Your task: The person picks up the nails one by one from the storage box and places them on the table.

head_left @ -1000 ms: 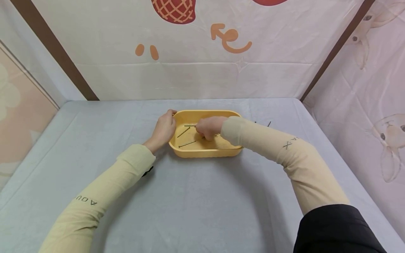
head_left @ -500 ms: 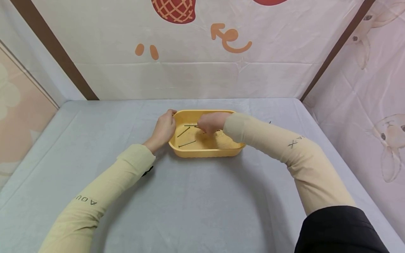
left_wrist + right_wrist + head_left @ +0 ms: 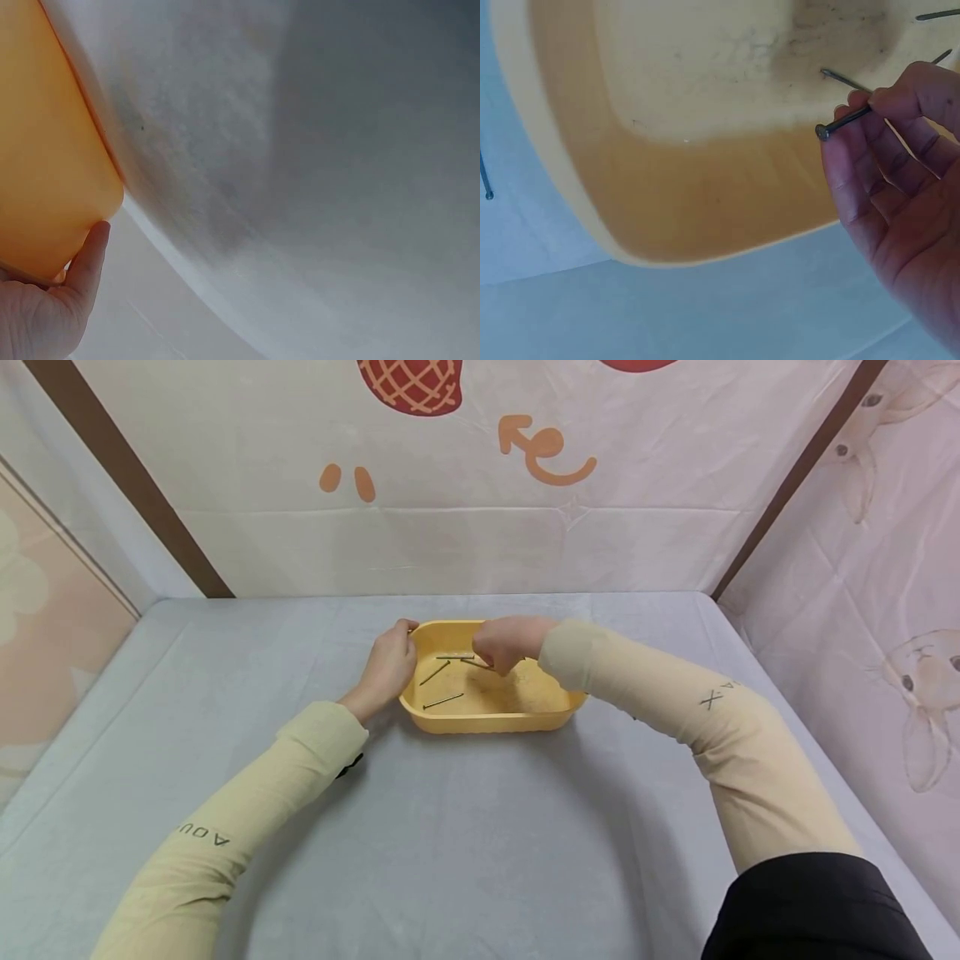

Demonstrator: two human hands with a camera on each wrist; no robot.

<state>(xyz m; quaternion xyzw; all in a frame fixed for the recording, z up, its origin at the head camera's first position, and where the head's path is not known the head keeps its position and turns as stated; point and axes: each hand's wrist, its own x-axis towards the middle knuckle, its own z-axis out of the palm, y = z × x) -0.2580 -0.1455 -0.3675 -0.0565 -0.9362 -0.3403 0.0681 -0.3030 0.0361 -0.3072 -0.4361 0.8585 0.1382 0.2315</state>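
Note:
A shallow yellow plastic tub (image 3: 491, 723) stands on the table with several loose nails (image 3: 444, 701) on its floor. My left hand (image 3: 390, 668) grips the tub's left end, a finger stretched along its outer wall in the left wrist view. Over the back part of the tub is my right hand (image 3: 508, 642), reaching in from the right. Between thumb and fingers it pinches a dark metal nail (image 3: 844, 121), head outward. Another nail (image 3: 844, 79) lies on the tub floor just beyond these fingertips, partly hidden by them.
Outside the tub, a nail (image 3: 484, 176) lies on the pale blue table cover (image 3: 450, 843), mostly hidden by the right sleeve (image 3: 645, 689) in the head view. A printed fabric wall (image 3: 465, 547) rises behind the table's back edge.
My right hand has moved slightly back and to the right, up from the tub floor, uncovering more of the nails. The left hand and the tub stay put.

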